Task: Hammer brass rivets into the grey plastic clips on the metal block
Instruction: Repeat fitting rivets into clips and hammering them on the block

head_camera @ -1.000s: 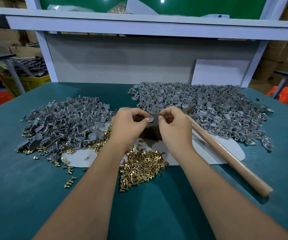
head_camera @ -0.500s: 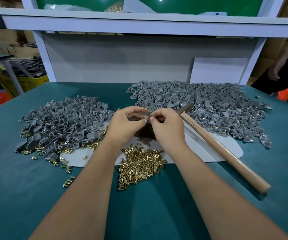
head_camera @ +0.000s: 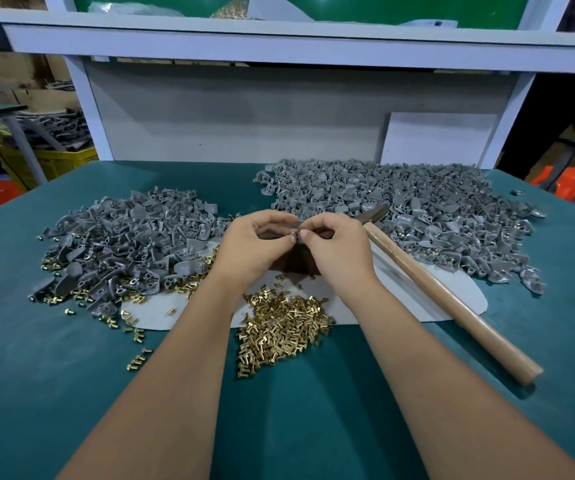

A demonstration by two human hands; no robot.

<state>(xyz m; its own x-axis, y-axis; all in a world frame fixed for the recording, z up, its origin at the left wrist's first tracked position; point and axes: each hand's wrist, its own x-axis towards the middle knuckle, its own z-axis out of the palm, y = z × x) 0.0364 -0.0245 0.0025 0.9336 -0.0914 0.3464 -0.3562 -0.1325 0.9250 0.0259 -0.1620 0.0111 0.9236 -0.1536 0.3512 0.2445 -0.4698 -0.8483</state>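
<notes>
Pinching one grey clip (head_camera: 293,233) — seemingly — left hand (head_camera: 256,245) and right hand (head_camera: 336,249) meet above block (head_camera: 296,261).

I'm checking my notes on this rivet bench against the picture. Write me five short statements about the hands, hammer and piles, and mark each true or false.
1. The hammer lies on the table, held by neither hand. True.
2. The left hand and right hand meet fingertip to fingertip over the dark metal block. True.
3. The main pile of brass rivets lies behind the block, by the back panel. False: it lies in front of the block, between the forearms.
4. Grey clips lie in one heap only. False: there is a left heap and a larger right heap.
5. The hammer's handle is wooden. True.
</notes>
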